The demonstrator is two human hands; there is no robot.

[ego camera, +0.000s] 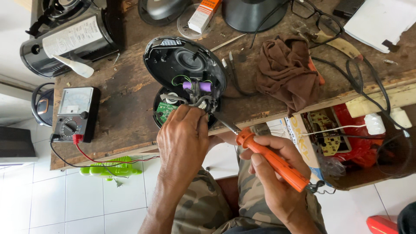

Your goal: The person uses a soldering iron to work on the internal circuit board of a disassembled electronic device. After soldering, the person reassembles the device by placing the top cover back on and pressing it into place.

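A round black appliance base [184,65] lies opened on the wooden workbench [125,108], showing grey wires, a purple part [197,86] and a green circuit board [164,111]. My left hand [184,138] pinches the grey wires at the base's near edge. My right hand [277,173] grips an orange-handled soldering iron [271,160]. Its metal tip [223,122] points up-left and reaches the wires beside my left fingers.
An analog multimeter [77,113] with red and black leads sits at the left. A brown rag [288,78], glasses [318,17] and black cables lie right of the base. A black appliance [65,39] stands at the back left. A box of parts [346,143] sits below the bench edge.
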